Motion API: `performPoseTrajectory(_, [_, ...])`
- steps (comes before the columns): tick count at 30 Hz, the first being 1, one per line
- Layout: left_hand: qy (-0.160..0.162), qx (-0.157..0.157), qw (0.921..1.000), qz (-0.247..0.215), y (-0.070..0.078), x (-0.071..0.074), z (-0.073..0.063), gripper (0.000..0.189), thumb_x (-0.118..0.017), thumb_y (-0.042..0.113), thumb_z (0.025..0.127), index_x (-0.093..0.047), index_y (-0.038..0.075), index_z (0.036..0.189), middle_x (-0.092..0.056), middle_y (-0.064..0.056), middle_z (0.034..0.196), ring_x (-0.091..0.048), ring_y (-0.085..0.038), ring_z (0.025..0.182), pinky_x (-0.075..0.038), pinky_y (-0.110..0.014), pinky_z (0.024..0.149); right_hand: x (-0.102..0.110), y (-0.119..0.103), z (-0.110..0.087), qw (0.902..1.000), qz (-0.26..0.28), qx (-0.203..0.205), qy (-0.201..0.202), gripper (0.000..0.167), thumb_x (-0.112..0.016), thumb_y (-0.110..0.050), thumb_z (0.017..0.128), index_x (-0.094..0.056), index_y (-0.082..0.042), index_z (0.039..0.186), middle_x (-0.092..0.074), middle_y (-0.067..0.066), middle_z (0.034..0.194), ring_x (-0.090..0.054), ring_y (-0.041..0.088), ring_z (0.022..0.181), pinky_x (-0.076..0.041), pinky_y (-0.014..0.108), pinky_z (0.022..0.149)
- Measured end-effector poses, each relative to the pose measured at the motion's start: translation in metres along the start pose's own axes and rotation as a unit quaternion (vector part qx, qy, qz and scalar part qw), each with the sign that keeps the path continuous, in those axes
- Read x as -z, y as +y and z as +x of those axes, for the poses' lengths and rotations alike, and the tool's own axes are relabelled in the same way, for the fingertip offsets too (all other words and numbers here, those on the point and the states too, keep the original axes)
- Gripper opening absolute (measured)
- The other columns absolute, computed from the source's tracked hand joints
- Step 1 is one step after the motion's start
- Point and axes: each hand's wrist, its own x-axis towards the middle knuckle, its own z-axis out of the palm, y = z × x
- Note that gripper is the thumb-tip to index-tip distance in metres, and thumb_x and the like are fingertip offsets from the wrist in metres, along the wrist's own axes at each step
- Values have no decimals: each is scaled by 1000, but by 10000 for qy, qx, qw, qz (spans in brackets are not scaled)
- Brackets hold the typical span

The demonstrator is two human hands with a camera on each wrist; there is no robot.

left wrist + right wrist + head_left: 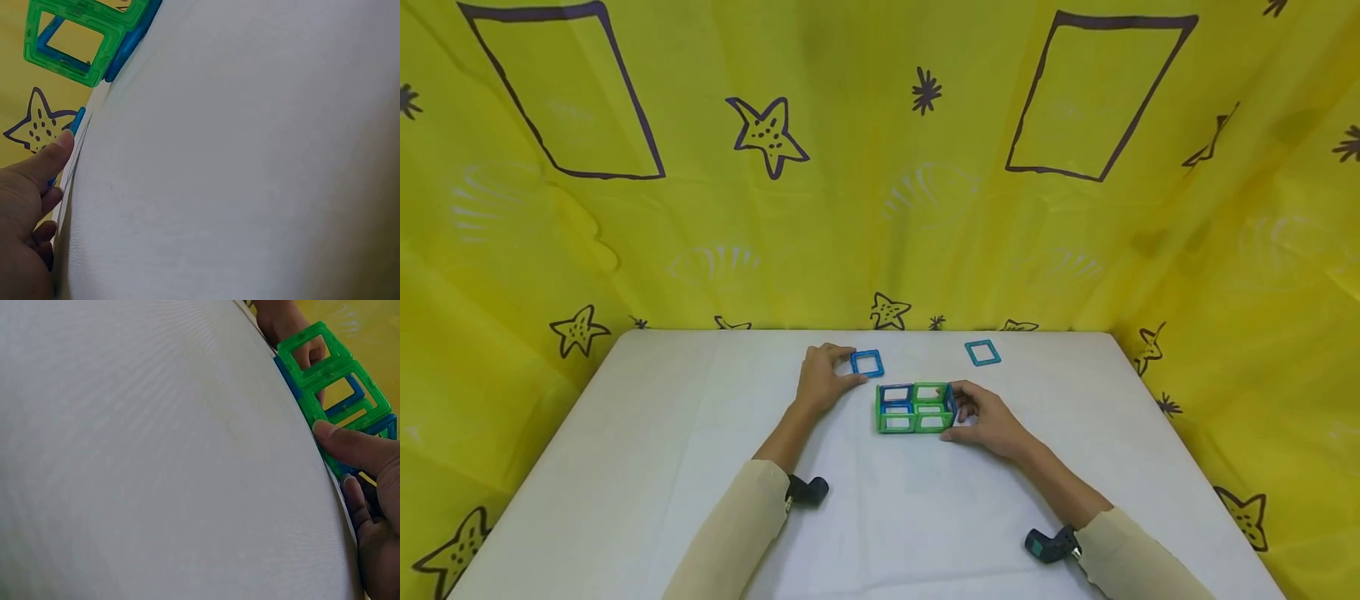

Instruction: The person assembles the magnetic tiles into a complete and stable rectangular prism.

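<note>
A small open box of green and blue magnetic tiles [914, 410] stands on the table, two squares long. My right hand [988, 423] grips its right end between thumb and fingers; the right wrist view shows the thumb on a green tile [315, 376]. Just behind the box's left end, my left hand [824, 382] pinches a single blue square magnetic tile [881, 364] by its left side, thumb at the near corner and a finger at the far one. In the left wrist view that blue tile [79, 120] appears nearly edge-on past the thumb.
Behind the box to the right, another blue-teal square tile [988, 363] lies flat by itself near the table's far edge. The table [887, 517] has a white cover. A yellow patterned curtain [850, 233] hangs behind it and along both sides.
</note>
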Motion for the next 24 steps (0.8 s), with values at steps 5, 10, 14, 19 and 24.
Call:
performPoseTrajectory(5, [-43, 164, 9992, -362, 0, 2, -2, 57, -92, 28, 83, -73, 7, 133, -69, -13, 131, -48, -29, 106, -41, -42, 91, 0, 2, 1, 10000, 1, -32, 10, 70, -94, -6, 77, -58, 3, 136, -59, 11, 109, -55, 26, 91, -48, 26, 78])
performPoseTrajectory(10, [-14, 180, 9976, -663, 0, 5, -4, 54, -91, 26, 85, -73, 5, 132, -69, -12, 124, -50, -29, 110, -44, -45, 98, 1, 3, 2, 10000, 51, -28, 27, 70, -94, -6, 78, -57, 3, 137, -59, 12, 110, -55, 26, 91, -48, 27, 79])
performPoseTrajectory(14, [-35, 167, 9962, -851, 1, 8, -6, 52, -90, 25, 86, -73, 4, 131, -70, -13, 123, -54, -32, 115, -45, -49, 102, 1, 4, 1, 10000, 57, -67, 43, 70, -94, -6, 77, -58, 3, 137, -59, 13, 112, -55, 26, 91, -48, 27, 79])
performPoseTrajectory(19, [-122, 85, 9951, -975, 1, 13, -12, 52, -89, 26, 87, -72, 7, 132, -71, -15, 127, -58, -36, 125, -42, -53, 110, 0, 3, 1, 9999, 78, -84, 37, 71, -94, -5, 77, -57, 3, 137, -60, 14, 112, -55, 26, 91, -47, 26, 78])
performPoseTrajectory(24, [-184, -182, 9934, -1114, 8, 18, -20, 53, -88, 25, 88, -71, 8, 135, -69, -16, 133, -59, -38, 128, -44, -53, 109, 0, 4, 1, 9999, 100, -26, 34, 70, -93, -4, 77, -58, 3, 137, -60, 13, 112, -55, 26, 91, -47, 26, 78])
